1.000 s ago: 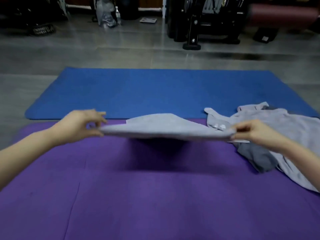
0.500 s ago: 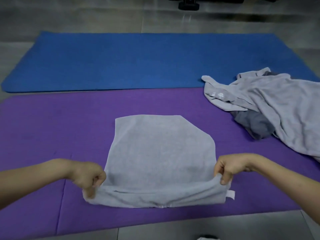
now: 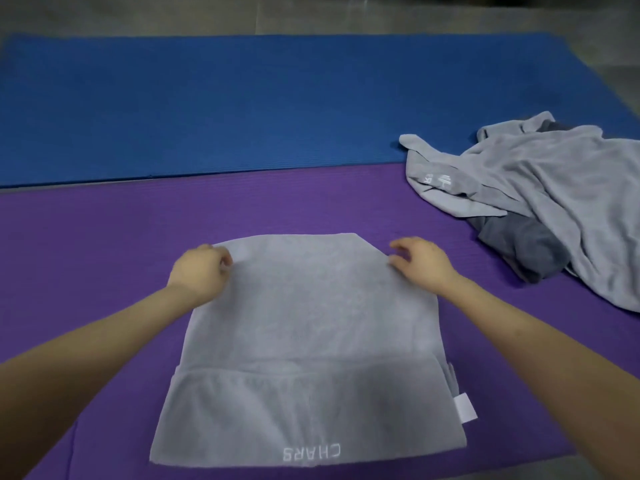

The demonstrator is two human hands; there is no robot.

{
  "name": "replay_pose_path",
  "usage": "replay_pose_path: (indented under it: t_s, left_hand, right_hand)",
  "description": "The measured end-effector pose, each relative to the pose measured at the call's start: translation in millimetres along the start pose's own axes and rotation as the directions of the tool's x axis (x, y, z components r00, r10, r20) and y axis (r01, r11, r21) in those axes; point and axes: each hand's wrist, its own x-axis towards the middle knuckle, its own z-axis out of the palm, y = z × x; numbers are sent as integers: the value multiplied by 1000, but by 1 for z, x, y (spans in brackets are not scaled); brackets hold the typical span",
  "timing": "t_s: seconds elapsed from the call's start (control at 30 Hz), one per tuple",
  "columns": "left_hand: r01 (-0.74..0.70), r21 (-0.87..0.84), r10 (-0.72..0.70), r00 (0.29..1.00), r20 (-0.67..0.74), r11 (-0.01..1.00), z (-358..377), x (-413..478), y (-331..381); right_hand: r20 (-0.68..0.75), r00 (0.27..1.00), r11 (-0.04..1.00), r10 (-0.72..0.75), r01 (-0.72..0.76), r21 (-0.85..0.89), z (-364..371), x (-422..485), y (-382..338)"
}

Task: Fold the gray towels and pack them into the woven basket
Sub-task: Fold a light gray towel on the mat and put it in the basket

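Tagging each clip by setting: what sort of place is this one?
Probably an indoor exercise space, perhaps a gym: a blue mat and a purple mat lie side by side on a smooth gray floor, a gray towel spread on the purple one.

One head-worn wide-angle view looks forward and steeply down from close above the person's forearms. The left hand [image 3: 202, 271] and right hand [image 3: 422, 263] reach in from the bottom corners. Nearest lies the folded gray towel [image 3: 311, 323] on the purple mat [image 3: 104, 237]. The blue mat [image 3: 207, 109] and gray floor [image 3: 311, 15] lie beyond, and a heap of gray towels [image 3: 554, 188] runs off the right edge.
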Motion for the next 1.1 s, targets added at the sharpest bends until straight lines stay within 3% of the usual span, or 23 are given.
replay_pose_path:
  t_s: [0.1,0.23,0.3,0.37,0.43,0.5,0.57,0.67,0.73,0.8,0.87,0.93,1.0,1.1]
  left_hand:
    - [16,83,-8,995,-96,996,4,29,14]
    - [138,85,-138,990,-5,987,5,54,8]
    - [163,16,-164,985,45,986,3,57,2]
    - [125,-29,-122,987,104,992,-3,54,-3]
    - [90,-154,-64,985,162,984,-12,48,-9]
    - [126,-407,-28,971,239,905,-22,40,-15]
    - [149,-534,22,953,301,832,-31,34,-20]
    - [94,-504,67,954,292,858,-36,31,-24]
    - [67,-463,53,969,240,884,-38,32,-24]
    - [46,-438,48,978,201,898,-40,34,-23]
    - [49,-438,43,979,197,898,-41,37,-21]
    - [80,-446,14,979,203,891,-42,40,-20]
    - [107,-456,-28,984,176,884,-42,44,-19]
    - [139,-393,-120,990,71,909,-31,53,-19]
  right_hand:
    - [87,991,992,-102,107,-61,14,42,-25]
    - [182,976,959,-122,163,-233,24,65,-42]
    - [118,963,950,-242,259,-171,17,61,-41]
    - [68,910,911,-410,411,-12,8,48,-37]
    - [95,873,871,-479,459,178,-6,30,-37]
    - [224,870,878,-439,362,312,-19,17,-35]
    - [349,853,912,-388,300,280,-27,11,-28]
    - [461,858,963,-226,269,-29,-46,8,-14]
    - [467,873,922,-142,288,-258,-61,7,-5]
    - [418,901,887,-118,285,-364,-72,8,5]
    - [376,919,941,-119,226,-253,-79,8,15]
    - [372,922,992,-106,122,-21,-82,12,25]
    - [318,946,988,-65,15,157,-79,22,35]
    - [103,995,988,16,-32,154,-51,44,50]
